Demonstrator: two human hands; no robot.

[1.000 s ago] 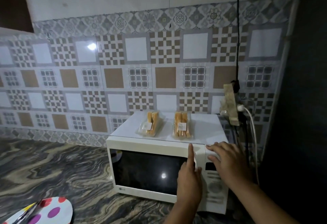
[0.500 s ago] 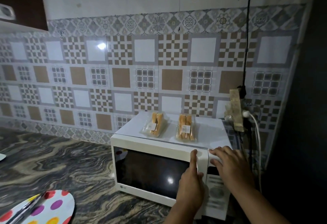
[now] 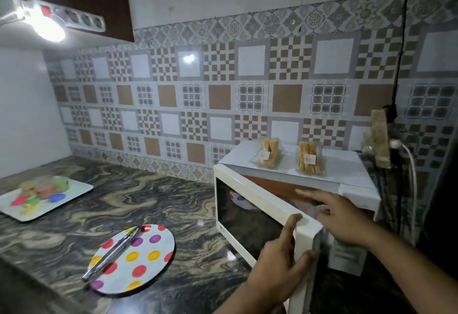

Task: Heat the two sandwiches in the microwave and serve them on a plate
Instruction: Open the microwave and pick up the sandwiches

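Two wrapped sandwiches, one on the left [image 3: 268,156] and one on the right [image 3: 310,162], lie on top of the white microwave [image 3: 347,172] at the right. The microwave door [image 3: 255,204] stands partly swung out toward me. My left hand [image 3: 280,261] grips the door's free edge, thumb on the front, fingers behind. My right hand [image 3: 339,217] rests with spread fingers against the microwave's front by the control panel. A round polka-dot plate [image 3: 143,261] lies on the counter to the left, with metal tongs [image 3: 111,254] resting across it.
A rectangular tray [image 3: 74,191] with colourful blurred items sits at the far left of the dark marbled counter [image 3: 153,202]. A socket block with a white cable [image 3: 409,164] hangs to the right of the microwave. A bright lamp [image 3: 47,28] shines upper left.
The microwave door was shut and has swung open toward me, with my left hand now gripping its edge. My view has turned left, showing the plate and tray.
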